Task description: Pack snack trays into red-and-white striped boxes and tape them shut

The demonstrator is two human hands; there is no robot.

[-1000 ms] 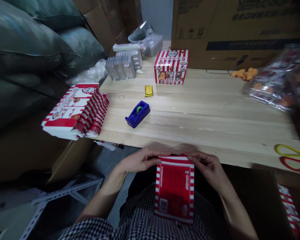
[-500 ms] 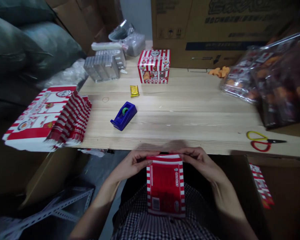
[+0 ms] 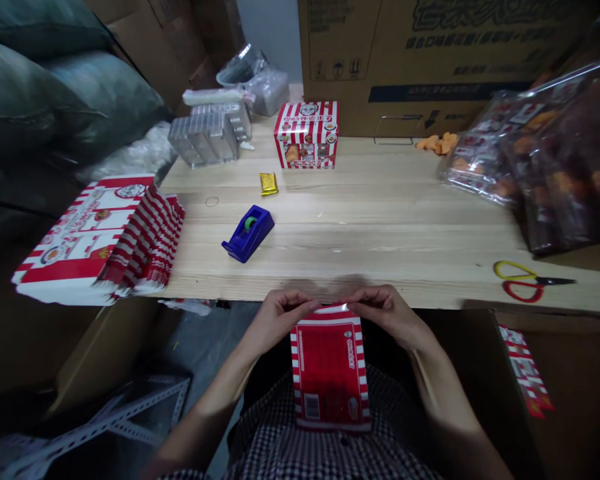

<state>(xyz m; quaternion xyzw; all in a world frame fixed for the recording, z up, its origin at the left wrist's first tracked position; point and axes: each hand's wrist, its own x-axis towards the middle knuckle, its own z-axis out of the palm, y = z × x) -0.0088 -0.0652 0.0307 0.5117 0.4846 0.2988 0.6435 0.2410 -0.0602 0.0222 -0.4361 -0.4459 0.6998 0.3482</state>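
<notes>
While pinched at its top edge by the left hand (image 3: 275, 319) and the right hand (image 3: 387, 317), fingers closed on it from either side, stands upright over the lap, just below the near edge of the wooden table (image 3: 380, 227): a red-and-white striped carton (image 3: 330, 367), long axis vertical, printed red panel facing the camera, barcode low. Whether open on top cannot be told. Beyond, a blue tape dispenser (image 3: 249, 232) and a small gold packet (image 3: 269, 183). Farther back, an assembled striped box (image 3: 306, 135), windows showing snacks inside. Left, a stack of flat cartons (image 3: 100, 237). Right, yellow-and-red scissors (image 3: 527, 281) and clear bags of snacks (image 3: 540, 160).
</notes>
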